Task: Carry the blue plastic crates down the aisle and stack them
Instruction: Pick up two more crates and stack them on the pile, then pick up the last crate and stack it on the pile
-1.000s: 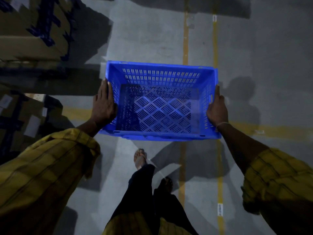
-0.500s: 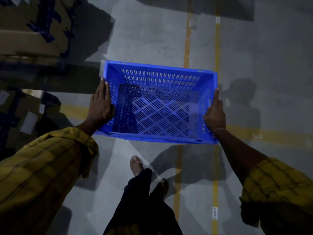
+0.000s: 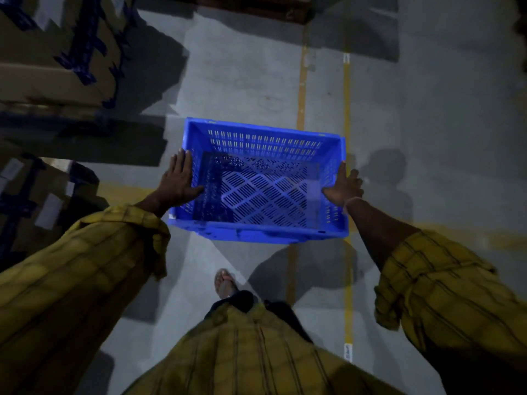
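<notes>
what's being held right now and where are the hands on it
An empty blue plastic crate, held by its two short sides: left hand on the left wall and rim, right hand on the right wall.

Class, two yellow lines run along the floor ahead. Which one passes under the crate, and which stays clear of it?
The fainter, inner yellow line disappears under the blue crate. The brighter outer line, carrying small white labels, skirts the crate's corner beside the right hand.
</notes>
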A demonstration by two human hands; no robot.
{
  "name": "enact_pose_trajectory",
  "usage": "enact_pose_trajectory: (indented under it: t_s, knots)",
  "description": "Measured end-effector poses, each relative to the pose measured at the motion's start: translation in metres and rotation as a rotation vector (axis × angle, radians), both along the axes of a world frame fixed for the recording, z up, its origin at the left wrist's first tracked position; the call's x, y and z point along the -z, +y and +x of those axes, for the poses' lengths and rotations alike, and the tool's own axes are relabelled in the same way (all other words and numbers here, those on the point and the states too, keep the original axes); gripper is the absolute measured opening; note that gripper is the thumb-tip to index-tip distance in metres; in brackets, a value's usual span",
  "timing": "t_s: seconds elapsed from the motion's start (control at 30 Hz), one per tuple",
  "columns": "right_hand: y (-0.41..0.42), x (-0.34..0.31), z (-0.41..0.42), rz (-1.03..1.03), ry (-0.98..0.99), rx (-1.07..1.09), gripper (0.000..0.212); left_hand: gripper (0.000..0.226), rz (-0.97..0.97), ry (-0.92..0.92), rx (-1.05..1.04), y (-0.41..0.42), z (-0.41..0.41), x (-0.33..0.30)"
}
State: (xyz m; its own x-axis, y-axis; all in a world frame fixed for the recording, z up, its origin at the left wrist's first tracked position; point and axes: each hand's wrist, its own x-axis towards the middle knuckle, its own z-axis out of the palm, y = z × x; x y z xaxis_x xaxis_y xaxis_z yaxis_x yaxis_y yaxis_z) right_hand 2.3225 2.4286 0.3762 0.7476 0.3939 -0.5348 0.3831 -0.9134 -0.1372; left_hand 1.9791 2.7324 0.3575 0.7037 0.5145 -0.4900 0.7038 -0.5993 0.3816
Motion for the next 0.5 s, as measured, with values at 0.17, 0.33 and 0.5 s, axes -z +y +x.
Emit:
enact_pose_trajectory:
  t_s: [0.17,0.33,0.5]
  knots:
    - [0.044,-0.036,-0.033,0.163,-0.033,-0.119,0.101,0.136,-0.043,-0.163,-0.06,-0.032,-0.028,-0.029]
    - [0.102,-0.055,-0.083,0.395,-0.015,-0.4,0.097,0.135,-0.007,-0.294,-0.263,-0.076,-0.076,-0.053]
    - [0.147,-0.067,-0.141,0.566,0.105,-0.705,0.094,0.116,0.054,-0.34,-0.562,-0.13,-0.129,-0.068]
